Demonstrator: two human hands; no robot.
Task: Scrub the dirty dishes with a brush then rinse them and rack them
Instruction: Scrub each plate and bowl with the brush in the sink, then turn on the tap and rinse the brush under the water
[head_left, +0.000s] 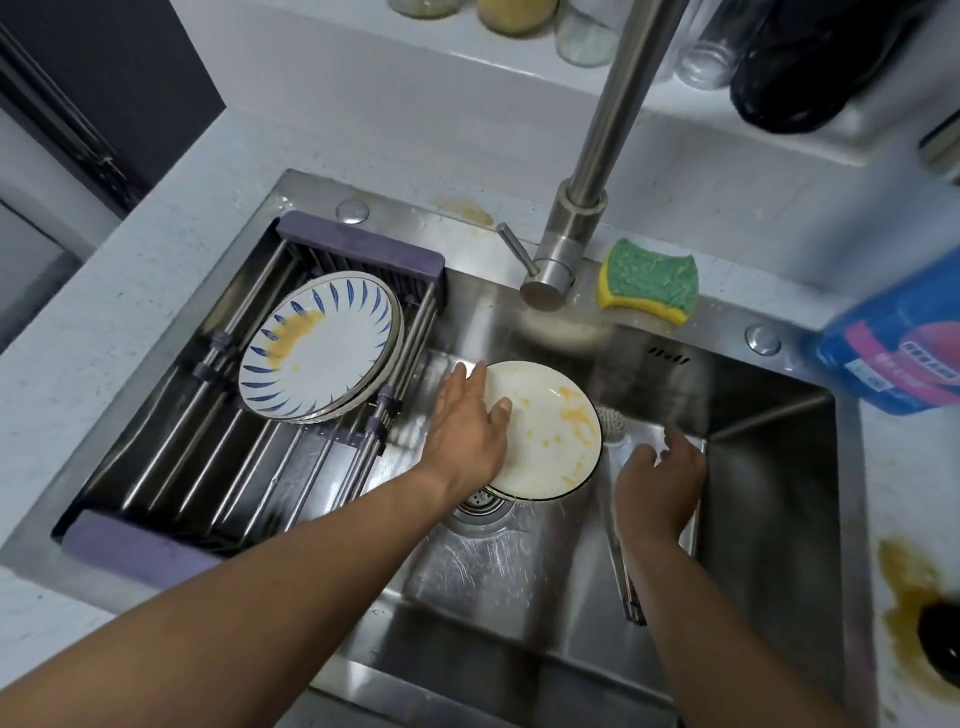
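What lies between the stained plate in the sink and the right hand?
The brush: in the head view its head sits beside the stained plate, and its handle runs under the right hand.

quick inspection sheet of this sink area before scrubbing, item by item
surface: steel sink, wet; brown stain on the counter.
job's things: white plate with yellow smears, in the sink; brush lying beside it; blue-patterned plates, the top one stained, stacked on the rack.
clutter: sponge on the sink ledge; blue bottle at the right.
grippers: left hand holds the white plate's rim; right hand open over the brush handle.
cables: nothing seen.
surroundings: faucet; jars on the back ledge.
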